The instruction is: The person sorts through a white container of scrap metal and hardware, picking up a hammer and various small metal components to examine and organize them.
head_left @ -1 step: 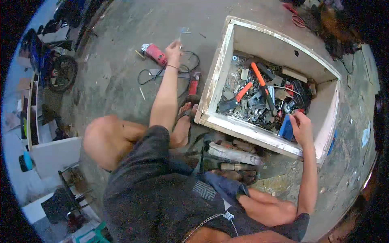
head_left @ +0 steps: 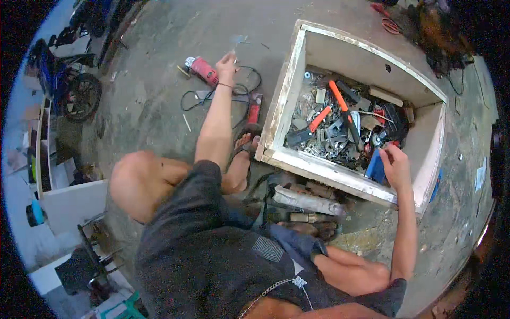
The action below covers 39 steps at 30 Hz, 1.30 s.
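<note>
My left hand [head_left: 227,69] reaches out over the floor with its fingers pinched together. Whatever lies between the fingertips is too small and blurred to name. Just left of that hand lies a red angle grinder [head_left: 204,70] with a dark cord [head_left: 258,80]. At the near right corner inside a wooden box [head_left: 366,187], my right hand [head_left: 396,169] has its fingers closed at the upper edge of a blue flat-sided piece [head_left: 375,169]. The box holds a heap of metal parts [head_left: 332,133], an orange-and-black handled tool [head_left: 340,98] and another orange-handled tool [head_left: 320,120].
A red-handled tool [head_left: 255,110] lies by my foot. Wooden blocks and a whitish bar [head_left: 307,200] sit between me and the box. Red-handled scissors [head_left: 390,25] lie at the far right. A small motorbike wheel [head_left: 83,97] and shelving [head_left: 44,143] stand at left.
</note>
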Available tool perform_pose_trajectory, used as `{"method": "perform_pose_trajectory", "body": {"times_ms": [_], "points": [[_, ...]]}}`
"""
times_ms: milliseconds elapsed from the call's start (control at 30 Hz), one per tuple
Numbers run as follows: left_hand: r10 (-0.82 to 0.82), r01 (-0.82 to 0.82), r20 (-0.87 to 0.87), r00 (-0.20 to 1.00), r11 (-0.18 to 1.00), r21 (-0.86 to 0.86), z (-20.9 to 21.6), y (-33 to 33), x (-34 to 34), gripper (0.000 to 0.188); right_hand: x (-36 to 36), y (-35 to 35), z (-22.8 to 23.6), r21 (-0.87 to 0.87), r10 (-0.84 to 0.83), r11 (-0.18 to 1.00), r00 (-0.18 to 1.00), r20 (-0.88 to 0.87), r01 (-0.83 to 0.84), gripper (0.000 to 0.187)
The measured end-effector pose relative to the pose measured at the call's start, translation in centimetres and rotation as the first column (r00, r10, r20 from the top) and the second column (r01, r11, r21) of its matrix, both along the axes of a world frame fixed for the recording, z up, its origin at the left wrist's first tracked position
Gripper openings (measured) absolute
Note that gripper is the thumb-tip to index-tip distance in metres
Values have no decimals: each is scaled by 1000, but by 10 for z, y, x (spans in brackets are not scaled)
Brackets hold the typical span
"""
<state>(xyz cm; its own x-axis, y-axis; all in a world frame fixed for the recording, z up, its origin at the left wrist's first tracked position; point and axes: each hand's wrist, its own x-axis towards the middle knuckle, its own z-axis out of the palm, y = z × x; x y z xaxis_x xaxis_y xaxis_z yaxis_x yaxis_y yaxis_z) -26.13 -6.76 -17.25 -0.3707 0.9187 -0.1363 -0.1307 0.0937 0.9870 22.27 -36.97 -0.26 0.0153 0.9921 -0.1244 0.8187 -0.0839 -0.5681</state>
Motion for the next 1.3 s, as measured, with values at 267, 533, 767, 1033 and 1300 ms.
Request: {"method": "perform_pose_trajectory", "body": {"times_ms": [267, 533, 767, 1033, 1300], "points": [[-44, 32, 672, 739, 999, 31, 23, -28, 0, 21, 10, 9, -8, -109, 72, 992, 995, 75, -64, 21], [-430, 361, 537, 725, 902, 236, 185, -75, 104, 27, 15, 11, -25, -83, 4, 997, 998, -68, -9, 21], [-523, 473, 337, 783, 852, 223, 179, -99, 176, 32, -39, 103, -77, -23, 310, 950, 943, 122, -310, 28], [-445, 364, 235, 864, 876, 317, 175, -91, 192, 43, -73, 150, -156, -212, 179, 965, 980, 90, -157, 45], [16, -88, 223, 975, 944, 318, 169, -8, 183, 39, -66, 162, -107, -48, 265, 963, 964, -10, -265, 42]]}}
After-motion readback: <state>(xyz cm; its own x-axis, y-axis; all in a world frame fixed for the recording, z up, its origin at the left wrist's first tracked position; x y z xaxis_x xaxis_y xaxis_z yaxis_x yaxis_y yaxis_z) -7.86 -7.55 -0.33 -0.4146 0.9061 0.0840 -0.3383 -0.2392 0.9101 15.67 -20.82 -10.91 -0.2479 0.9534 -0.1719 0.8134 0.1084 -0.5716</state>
